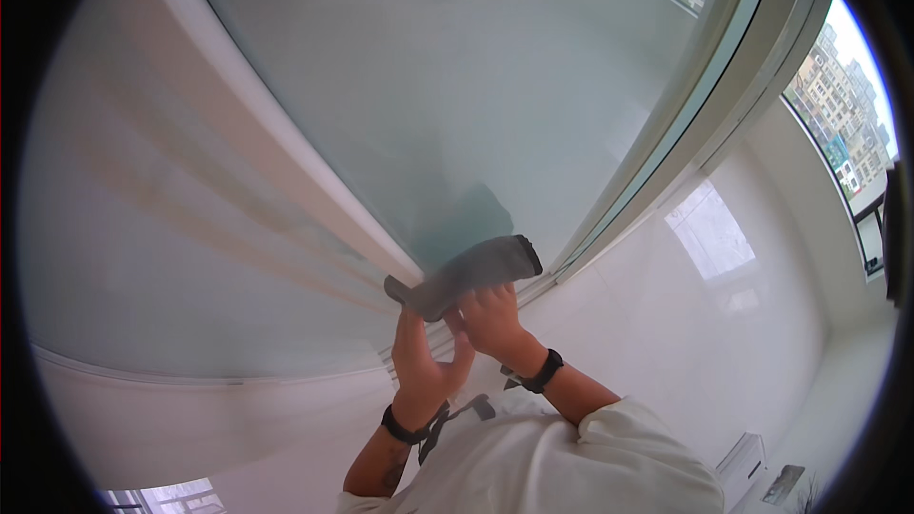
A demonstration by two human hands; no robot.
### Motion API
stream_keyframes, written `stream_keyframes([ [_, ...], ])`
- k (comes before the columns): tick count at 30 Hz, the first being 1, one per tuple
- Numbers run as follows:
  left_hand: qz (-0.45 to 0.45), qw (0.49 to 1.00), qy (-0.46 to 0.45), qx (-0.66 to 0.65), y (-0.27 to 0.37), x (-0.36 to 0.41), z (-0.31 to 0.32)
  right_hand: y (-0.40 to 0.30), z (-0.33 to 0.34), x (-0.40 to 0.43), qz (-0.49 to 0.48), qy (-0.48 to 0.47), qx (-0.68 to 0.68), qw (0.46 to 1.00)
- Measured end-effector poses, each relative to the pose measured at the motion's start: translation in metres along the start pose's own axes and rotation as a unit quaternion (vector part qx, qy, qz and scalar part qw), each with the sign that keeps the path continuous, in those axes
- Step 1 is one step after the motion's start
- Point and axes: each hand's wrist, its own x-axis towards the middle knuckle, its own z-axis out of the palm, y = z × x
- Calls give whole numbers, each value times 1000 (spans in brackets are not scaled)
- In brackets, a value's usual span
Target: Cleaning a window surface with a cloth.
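Observation:
A dark grey cloth [475,268] with a black edge is folded lengthwise in front of me, against or just before a frosted glass panel [457,86]. My right hand [493,318] grips its lower edge with bent fingers. Just to the left, my left hand [428,360] has its fingertips at the cloth's underside near the left end, the thumb spread towards my right hand. A dark blurred reflection or shadow shows in the glass behind the cloth. Both wrists wear black bands.
A pale door frame post [285,150] rises on the left beside another glass panel [178,264]. Another frame [714,100] stands on the right. Floor tracks [539,290] run below. Glossy pale floor [628,328] and a window [842,121] lie to the right.

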Motion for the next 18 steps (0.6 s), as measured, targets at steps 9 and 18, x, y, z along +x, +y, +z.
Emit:
stream_keyframes([
  [9, -17, 1000, -4, -24, -15, -20, -20, -35, -1, 20, -29, 10, 129, 991],
  [18, 29, 999, 0, -26, -65, -39, -35, -50, 53, -26, 79, -54, 134, 986],
])
